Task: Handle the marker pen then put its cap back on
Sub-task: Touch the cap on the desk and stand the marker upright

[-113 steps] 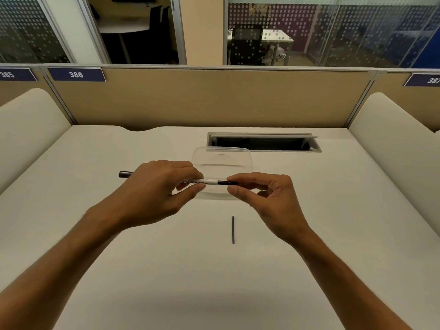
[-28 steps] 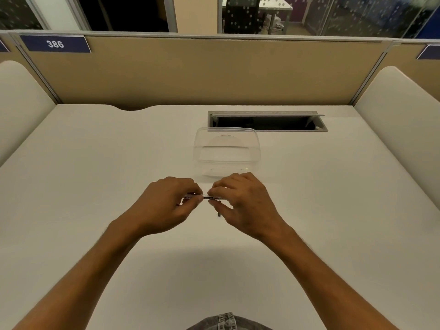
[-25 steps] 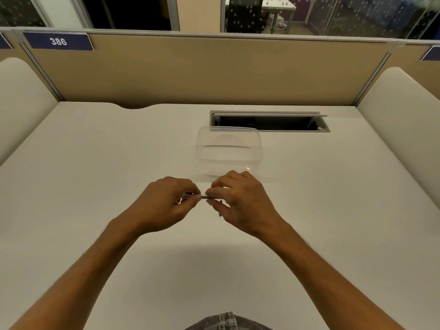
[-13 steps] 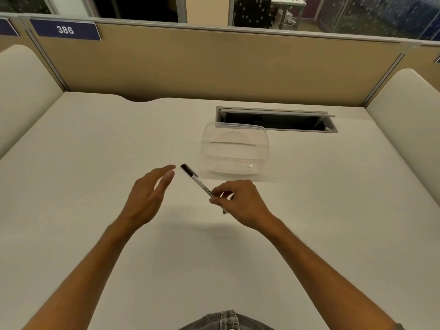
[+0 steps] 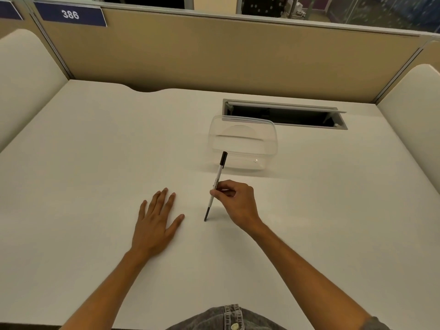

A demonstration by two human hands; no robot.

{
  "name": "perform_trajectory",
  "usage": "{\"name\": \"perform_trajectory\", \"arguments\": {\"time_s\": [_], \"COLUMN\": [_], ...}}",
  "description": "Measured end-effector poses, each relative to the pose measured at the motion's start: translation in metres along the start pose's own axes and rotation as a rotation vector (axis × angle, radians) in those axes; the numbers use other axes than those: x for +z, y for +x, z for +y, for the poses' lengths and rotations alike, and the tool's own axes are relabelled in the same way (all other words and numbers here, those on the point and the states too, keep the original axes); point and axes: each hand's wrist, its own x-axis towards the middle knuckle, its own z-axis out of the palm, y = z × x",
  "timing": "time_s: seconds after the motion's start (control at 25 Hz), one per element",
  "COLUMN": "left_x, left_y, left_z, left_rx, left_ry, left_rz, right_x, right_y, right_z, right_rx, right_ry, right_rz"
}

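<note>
My right hand (image 5: 237,203) pinches a slim marker pen (image 5: 217,179) by its white barrel. The pen stands steeply, leaning away from me, with its black end up in front of the clear container. Below my fingers a thin dark grey length (image 5: 207,213) runs on down to the table (image 5: 95,144). I cannot tell whether that is the cap or the pen's own end. To the left of the pen, my left hand (image 5: 156,221) lies flat on the table, palm down, fingers apart, holding nothing.
A clear plastic container (image 5: 242,141) stands just beyond the pen. Behind it is an open cable slot (image 5: 283,113) in the desk. A tan partition (image 5: 214,58) closes the far side, and cream side panels flank the desk.
My left hand let go of the pen and came down flat on the table. My right hand swung the pen from level to nearly upright, dark end down to the table.
</note>
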Motion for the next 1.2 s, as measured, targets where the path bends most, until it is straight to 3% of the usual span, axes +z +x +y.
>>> {"name": "perform_trajectory", "arguments": {"time_s": [0.4,1.2], "left_x": [0.001,-0.001], "left_y": [-0.001,-0.001], "left_z": [0.001,0.002], "left_rx": [0.005,0.010], "left_ry": [-0.026,-0.043], "left_rz": [0.018,0.009], "right_x": [0.001,-0.011], "right_y": [-0.005,0.028], "right_z": [0.000,-0.029], "right_rx": [-0.249,-0.156], "right_ry": [-0.119,-0.074], "right_rz": [-0.030,0.026]}}
